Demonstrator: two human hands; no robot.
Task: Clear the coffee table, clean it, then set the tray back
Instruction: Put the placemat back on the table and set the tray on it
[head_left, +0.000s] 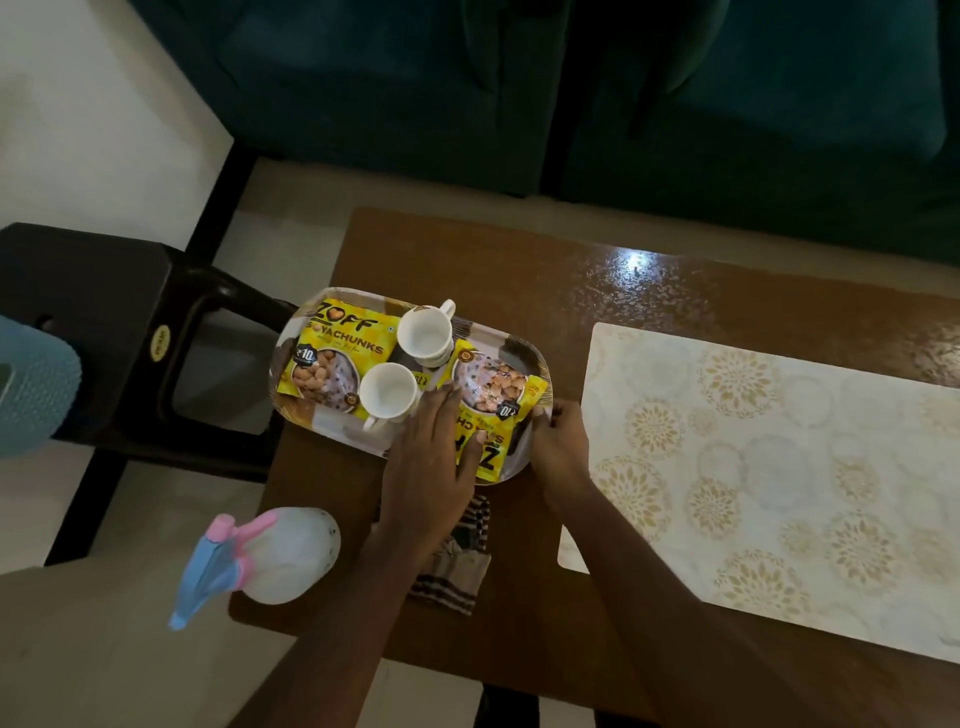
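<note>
Slanting tray, far-left to near-right.

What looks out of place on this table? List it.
The tray sits skewed, its left end overhanging the coffee table edge with two cups and two packets aboard. The spray bottle nozzle juts past the near corner.
</note>
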